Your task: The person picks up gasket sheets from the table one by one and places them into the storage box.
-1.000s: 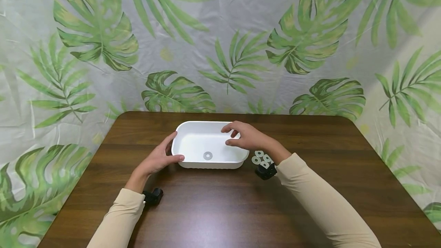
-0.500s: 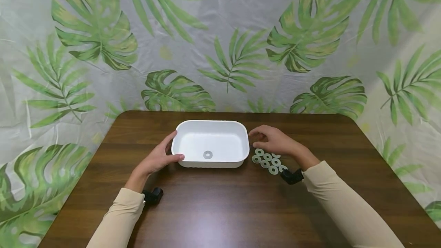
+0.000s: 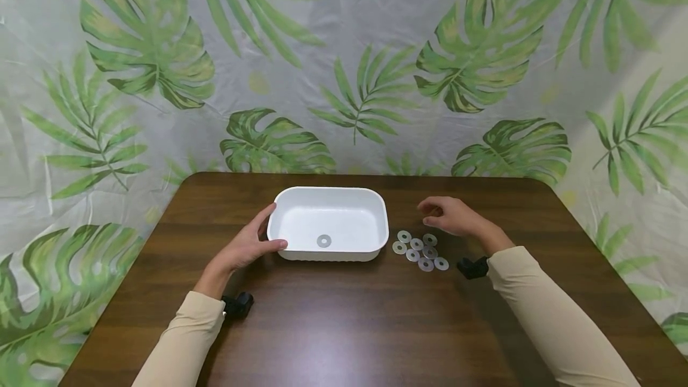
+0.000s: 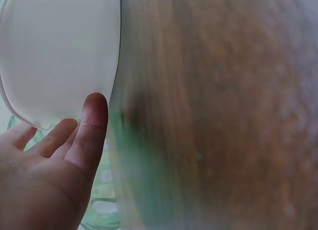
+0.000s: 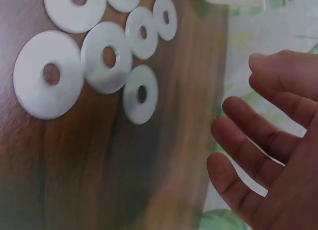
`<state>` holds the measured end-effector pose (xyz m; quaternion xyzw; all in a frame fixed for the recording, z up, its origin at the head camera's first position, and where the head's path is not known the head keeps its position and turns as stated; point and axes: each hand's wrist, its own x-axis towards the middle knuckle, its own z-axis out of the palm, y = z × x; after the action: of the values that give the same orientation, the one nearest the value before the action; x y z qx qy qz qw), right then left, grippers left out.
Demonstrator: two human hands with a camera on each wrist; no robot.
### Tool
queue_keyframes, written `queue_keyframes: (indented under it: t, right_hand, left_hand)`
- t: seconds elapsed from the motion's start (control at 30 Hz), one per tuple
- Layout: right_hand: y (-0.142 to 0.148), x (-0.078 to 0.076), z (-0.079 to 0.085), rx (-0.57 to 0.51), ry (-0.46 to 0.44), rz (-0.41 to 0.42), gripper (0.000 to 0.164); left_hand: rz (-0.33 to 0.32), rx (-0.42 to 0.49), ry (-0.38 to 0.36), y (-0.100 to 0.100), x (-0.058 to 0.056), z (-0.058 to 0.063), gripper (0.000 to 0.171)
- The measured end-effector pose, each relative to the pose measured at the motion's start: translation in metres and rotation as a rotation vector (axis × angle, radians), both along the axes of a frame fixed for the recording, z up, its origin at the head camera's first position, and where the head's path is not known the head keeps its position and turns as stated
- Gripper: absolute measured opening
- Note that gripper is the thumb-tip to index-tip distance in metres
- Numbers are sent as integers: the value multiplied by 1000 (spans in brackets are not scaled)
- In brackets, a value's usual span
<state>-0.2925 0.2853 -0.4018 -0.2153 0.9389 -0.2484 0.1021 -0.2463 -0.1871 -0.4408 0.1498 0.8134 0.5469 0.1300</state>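
A white oblong plastic container (image 3: 328, 220) with rounded corners stands upright on the table, a single flat metal washer (image 3: 323, 240) lying inside it. My left hand (image 3: 247, 246) holds the container's left end, thumb on the front rim and fingers at the far left side. In the left wrist view the thumb (image 4: 93, 115) touches the container's edge. Several more washers (image 3: 412, 255) lie flat in a loose cluster right of the container. Just behind and right of them, my right hand (image 3: 454, 217) hovers with loosely bent fingers and nothing in it, as the right wrist view confirms.
The dark wooden table (image 3: 333, 327) has a rounded back edge close behind the container. Beyond it hangs a pale cloth (image 3: 376, 64) with green leaves. A small black device (image 3: 238, 305) is strapped at the left wrist, another (image 3: 473, 267) at the right.
My right hand has moved from over the container to the right, past the washers, uncovering the cluster. The left hand, the container and the washer inside have stayed in place.
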Motion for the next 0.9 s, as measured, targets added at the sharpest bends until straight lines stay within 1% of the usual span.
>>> queue_keyframes:
  t: [0.1,0.23,0.4,0.5,0.63,0.77,0.9]
  right_hand:
    - [5,2,-3,13,-21,-5,35]
    - [14,4,-11,22,-39,-8,33]
    - [22,5,-24,-5,-62,-14,33]
    - [23,5,-28,-27,-73,-17,33]
    - [24,8,-30,-42,-73,20,33]
    - [24,10,-31,-2,-73,57,34]
    - [23,10,-33,39,-57,47,31]
  left_hand:
    - [-4,-4,-1,1,-1,1,101]
    - [1,-5,-9,2,0,2,101]
    - [5,1,-7,0,0,0,101]
    - [-2,4,-3,-1,0,0,102]
    - [-12,-20,14,-1,0,1,105]
    - [-15,-34,17,-2,1,1,107]
    - [-10,-10,-2,-1,1,1,104]
